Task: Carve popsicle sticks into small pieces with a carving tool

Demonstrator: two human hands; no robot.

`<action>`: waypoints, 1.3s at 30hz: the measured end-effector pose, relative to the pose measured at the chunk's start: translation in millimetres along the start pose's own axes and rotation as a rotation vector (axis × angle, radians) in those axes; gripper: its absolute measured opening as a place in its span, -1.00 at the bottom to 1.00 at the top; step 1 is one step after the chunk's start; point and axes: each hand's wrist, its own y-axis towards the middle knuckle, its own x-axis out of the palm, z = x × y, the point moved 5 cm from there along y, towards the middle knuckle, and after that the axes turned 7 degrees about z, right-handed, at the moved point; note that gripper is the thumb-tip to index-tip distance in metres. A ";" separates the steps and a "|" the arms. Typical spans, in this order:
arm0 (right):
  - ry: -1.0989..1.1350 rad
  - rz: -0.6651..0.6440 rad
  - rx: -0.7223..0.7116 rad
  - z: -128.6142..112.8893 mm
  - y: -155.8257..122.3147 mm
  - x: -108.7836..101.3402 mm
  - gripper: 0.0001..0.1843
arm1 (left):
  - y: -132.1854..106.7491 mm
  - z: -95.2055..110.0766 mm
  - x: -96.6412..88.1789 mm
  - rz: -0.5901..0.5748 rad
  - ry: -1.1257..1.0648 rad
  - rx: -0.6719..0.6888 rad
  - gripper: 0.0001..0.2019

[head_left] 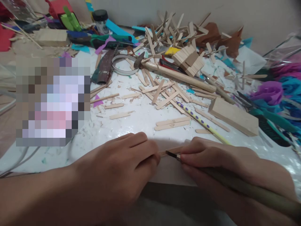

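Note:
My left hand [119,169] lies at the near edge of the white table [131,122], fingers closed and pressing down one end of a wooden craft stick [171,151]. My right hand [211,160] grips a long-handled cutting tool [246,188], fingers wrapped round it. Its dark blade tip [171,153] rests against the stick between the two hands. Most of the stick is hidden under my fingers.
Several loose craft sticks [172,123] and wood chips litter the table. A purple-dotted pencil [199,121], a wooden block [232,116], a hammer [174,73], a stack of sticks [188,59], a metal ring [123,64] and coloured paper [272,94] lie beyond. A blurred patch is at left.

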 end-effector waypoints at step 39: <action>-0.116 0.270 0.206 11.7 -28.5 -4.0 -0.91 | -0.6 -1.5 -3.5 0.010 -0.081 0.012 -0.68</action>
